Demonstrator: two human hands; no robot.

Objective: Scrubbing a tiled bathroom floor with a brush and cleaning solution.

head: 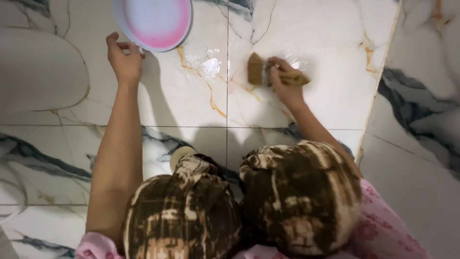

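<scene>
We see a marble-patterned tiled floor (182,103) from above, white with grey and amber veins, as the person crouches over it. Their right hand (283,81) is closed around a brown scrubbing brush (261,72), its grip wrapped over the handle end while the bristle head presses on the floor. The brush sits just right of the vertical grout line that runs up the middle of the floor, near the far edge of the view, and it looks blurred. A wet, soapy patch (206,62) glistens on the tiles just left of the brush.

Their left hand (125,60) rests flat on the floor, fingers loosely spread and holding nothing, its fingertips touching or just beside the rim of a round basin (155,21) with a pale pink inside, which stands at the far edge of the floor.

Nearer to us, two knees in brown-and-cream patterned cloth (297,196) fill the lower view, with a pink garment (383,225) beneath. A marble wall (421,96) rises at the right.
</scene>
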